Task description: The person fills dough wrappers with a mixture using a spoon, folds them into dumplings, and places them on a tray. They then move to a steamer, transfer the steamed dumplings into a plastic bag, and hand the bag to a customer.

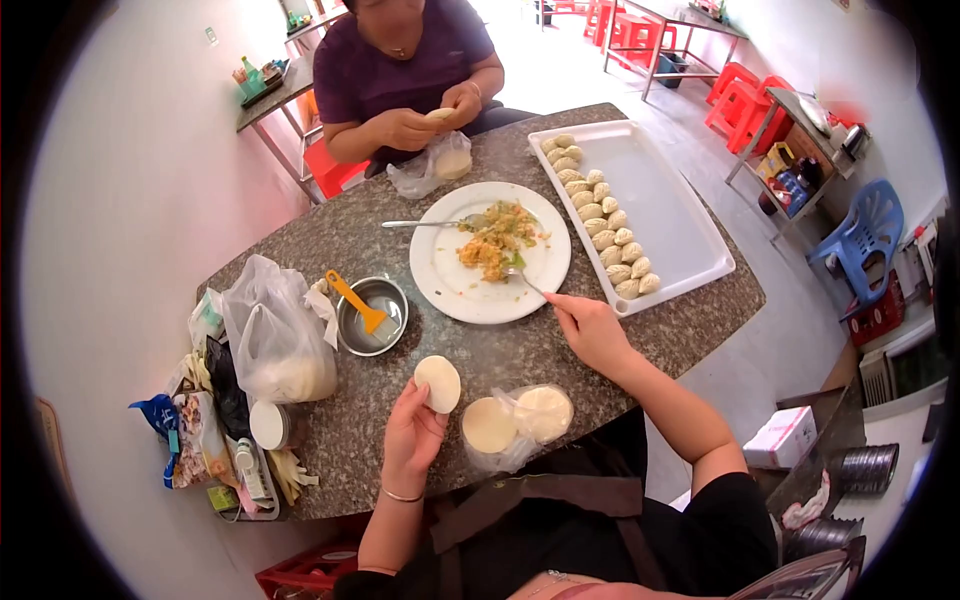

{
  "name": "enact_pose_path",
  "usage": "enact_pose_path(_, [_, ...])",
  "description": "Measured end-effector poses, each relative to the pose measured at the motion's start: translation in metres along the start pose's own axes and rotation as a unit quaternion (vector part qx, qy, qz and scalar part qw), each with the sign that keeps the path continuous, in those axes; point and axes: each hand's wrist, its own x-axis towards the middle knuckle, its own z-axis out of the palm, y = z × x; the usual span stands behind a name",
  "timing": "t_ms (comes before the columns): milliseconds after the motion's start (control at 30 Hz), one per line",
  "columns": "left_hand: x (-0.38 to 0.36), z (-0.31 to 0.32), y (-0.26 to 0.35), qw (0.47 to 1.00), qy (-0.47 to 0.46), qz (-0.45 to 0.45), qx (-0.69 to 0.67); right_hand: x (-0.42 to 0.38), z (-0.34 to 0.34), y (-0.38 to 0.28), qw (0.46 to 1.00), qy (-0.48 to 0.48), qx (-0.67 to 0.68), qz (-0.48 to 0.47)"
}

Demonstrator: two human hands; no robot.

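Observation:
My left hand (416,425) holds up a round dumpling wrapper (438,384) between thumb and fingers, above the near side of the table. In my right hand (592,334) is the handle of a spoon (527,284), whose tip sits in the chopped orange and green filling (492,240). That filling lies on a large white plate (440,285). A second spoon (420,223) rests on the plate's left rim. Just in front of me, two stacks of wrappers (490,425) stand side by side, partly covered by clear plastic.
A white tray (690,235) at the right holds several pleated dumplings (602,225) along its left side. Left of the plate are a metal bowl (372,345) with a yellow-handled brush (355,300) and a plastic bag (275,335). Across the table another person (405,80) holds a wrapper.

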Motion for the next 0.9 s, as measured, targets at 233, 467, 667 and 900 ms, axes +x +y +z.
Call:
enact_pose_path(233, [0.028,-0.009,-0.008,0.996,0.016,-0.027,-0.085,0.017,0.023,0.008,0.997,-0.007,-0.048,-0.063])
enact_pose_path(467, [0.044,-0.005,-0.019,0.998,0.011,-0.058,-0.034,0.011,0.023,0.015,1.000,-0.021,-0.006,-0.006])
enact_pose_path(667, [0.057,0.002,-0.021,0.995,-0.023,-0.099,-0.022,0.019,0.005,-0.001,0.998,-0.030,0.033,0.048])
enact_pose_path(900, [0.063,0.022,-0.017,0.991,-0.050,-0.121,-0.006,0.008,0.012,0.005,0.994,-0.025,0.071,0.085])
